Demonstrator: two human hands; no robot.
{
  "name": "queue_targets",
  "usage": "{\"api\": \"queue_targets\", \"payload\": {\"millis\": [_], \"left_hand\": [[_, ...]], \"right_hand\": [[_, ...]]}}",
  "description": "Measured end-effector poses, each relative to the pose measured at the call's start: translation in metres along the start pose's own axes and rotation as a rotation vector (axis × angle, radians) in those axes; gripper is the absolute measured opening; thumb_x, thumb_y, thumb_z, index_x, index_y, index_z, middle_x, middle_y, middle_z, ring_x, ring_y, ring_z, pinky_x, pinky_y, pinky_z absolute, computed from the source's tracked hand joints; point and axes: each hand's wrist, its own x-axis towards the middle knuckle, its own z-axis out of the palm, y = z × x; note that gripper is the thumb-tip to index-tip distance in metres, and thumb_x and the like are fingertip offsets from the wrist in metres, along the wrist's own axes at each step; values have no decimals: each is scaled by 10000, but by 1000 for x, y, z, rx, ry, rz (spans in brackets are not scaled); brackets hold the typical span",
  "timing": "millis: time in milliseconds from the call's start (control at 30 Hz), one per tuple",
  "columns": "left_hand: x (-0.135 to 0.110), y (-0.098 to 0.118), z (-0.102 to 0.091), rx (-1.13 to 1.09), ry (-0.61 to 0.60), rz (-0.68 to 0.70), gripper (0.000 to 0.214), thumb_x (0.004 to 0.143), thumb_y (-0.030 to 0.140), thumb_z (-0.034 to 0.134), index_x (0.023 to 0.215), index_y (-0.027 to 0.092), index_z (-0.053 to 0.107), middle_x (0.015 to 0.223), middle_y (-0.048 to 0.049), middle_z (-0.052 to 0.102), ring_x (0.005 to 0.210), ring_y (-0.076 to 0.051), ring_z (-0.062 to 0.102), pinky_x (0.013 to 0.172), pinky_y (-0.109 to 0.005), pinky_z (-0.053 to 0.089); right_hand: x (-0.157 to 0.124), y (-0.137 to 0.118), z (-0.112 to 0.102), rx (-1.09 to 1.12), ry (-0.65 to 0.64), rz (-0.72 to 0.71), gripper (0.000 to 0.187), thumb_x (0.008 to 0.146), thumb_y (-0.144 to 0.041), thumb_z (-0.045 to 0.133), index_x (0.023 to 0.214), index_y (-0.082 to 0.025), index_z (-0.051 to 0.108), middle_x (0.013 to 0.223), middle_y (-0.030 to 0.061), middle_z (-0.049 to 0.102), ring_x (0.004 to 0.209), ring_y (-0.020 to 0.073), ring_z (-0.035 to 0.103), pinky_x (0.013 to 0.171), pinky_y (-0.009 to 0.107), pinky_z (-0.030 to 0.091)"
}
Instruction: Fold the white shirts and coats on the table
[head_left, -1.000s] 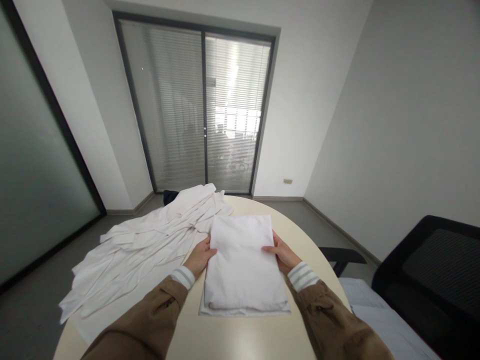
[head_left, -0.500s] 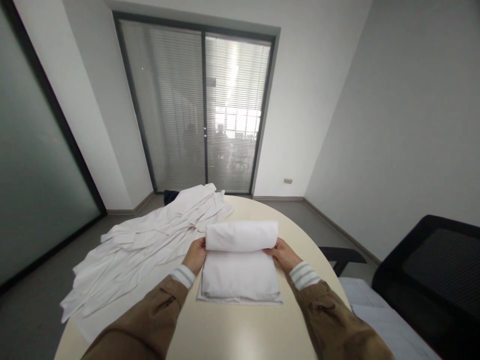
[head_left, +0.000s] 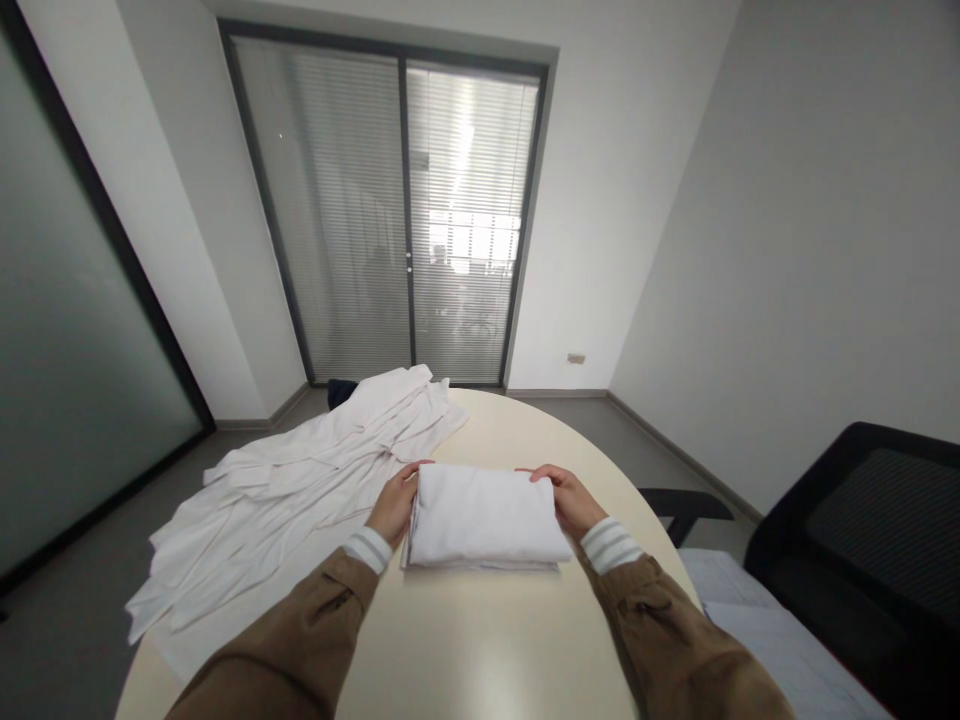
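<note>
A folded white cloth point(head_left: 484, 517) lies as a compact rectangle on the round cream table point(head_left: 480, 640), straight in front of me. My left hand point(head_left: 394, 503) grips its left edge, fingers curled over the top. My right hand point(head_left: 566, 497) holds the right edge in the same way. Both arms wear brown sleeves with striped cuffs.
A pile of crumpled white garments point(head_left: 300, 480) spreads over the table's left half and hangs past its edge. A black chair point(head_left: 862, 540) stands at the right. Glass doors with blinds point(head_left: 397, 220) close the far wall.
The far half of the cloth was lifted and folded towards me, so the long rectangle is now half its length. Both hands moved with the fold and stay on its side edges.
</note>
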Motion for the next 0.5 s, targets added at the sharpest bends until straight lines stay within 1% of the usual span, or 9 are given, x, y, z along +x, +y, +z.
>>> {"api": "queue_targets", "payload": {"millis": [67, 133, 233, 267, 300, 333, 400, 433, 500], "left_hand": [[0, 0, 2, -49, 12, -18, 551, 695, 373, 767, 1177, 144, 631, 891, -62, 754, 866, -236, 708, 788, -326, 534], [2, -2, 1, -62, 24, -36, 518, 685, 335, 772, 1148, 145, 640, 884, -62, 751, 880, -238, 706, 819, -344, 536], [7, -5, -1, -81, 64, -1, 412, 728, 332, 723, 1090, 146, 656, 952, -87, 745, 991, -242, 684, 919, -358, 510], [8, -4, -2, -76, 81, 32, 393, 758, 351, 693, 1092, 148, 656, 1005, -101, 738, 1047, -246, 666, 963, -366, 489], [8, -3, -2, -44, 93, 79, 390, 788, 371, 664, 1111, 152, 652, 1075, -112, 723, 1110, -251, 640, 1008, -377, 461], [7, -1, -1, 27, 97, 144, 401, 813, 385, 641, 1145, 159, 644, 1157, -118, 697, 1180, -257, 601, 1056, -388, 422], [-1, 5, 3, 274, 60, 314, 441, 856, 392, 611, 1242, 180, 609, 1323, -113, 612, 1308, -260, 494, 1140, -404, 322], [-8, 8, 6, 427, 8, 407, 463, 878, 387, 593, 1298, 190, 580, 1395, -106, 556, 1358, -255, 437, 1169, -404, 273], [-22, 11, 13, 737, -167, 556, 519, 921, 381, 545, 1407, 208, 490, 1514, -98, 425, 1423, -248, 337, 1198, -411, 211]], "right_hand": [[1, -1, 0, 40, -1, 8, 201, 607, -179, 770, 681, -193, 584, 1130, 65, 726, 970, 261, 688, 796, 378, 531], [1, -2, 2, 69, -12, 24, 206, 609, -169, 754, 672, -197, 559, 1143, 58, 721, 974, 259, 682, 787, 366, 524], [1, -4, 4, 93, -19, 45, 131, 630, -196, 715, 685, -200, 596, 1155, 56, 715, 1026, 257, 662, 870, 373, 499], [1, -6, 4, 92, -15, 51, 91, 646, -227, 695, 697, -199, 625, 1160, 61, 711, 1048, 259, 651, 902, 376, 488], [1, -7, 5, 82, -10, 56, 91, 670, -270, 671, 724, -198, 659, 1162, 66, 708, 1063, 258, 642, 925, 376, 479], [1, -8, 5, 63, -3, 57, 146, 700, -317, 646, 768, -196, 691, 1149, 69, 710, 1062, 254, 638, 935, 373, 476], [0, -9, 5, -2, -3, 62, 261, 741, -375, 630, 903, -195, 728, 1067, 63, 726, 1001, 237, 650, 911, 360, 489], [-1, -9, 5, -38, -9, 63, 298, 743, -376, 651, 972, -202, 726, 1019, 51, 730, 955, 225, 657, 883, 351, 500], [-3, -5, 3, -93, -28, 60, 381, 707, -328, 723, 1071, -220, 703, 970, 29, 728, 877, 206, 662, 831, 340, 516]]}}
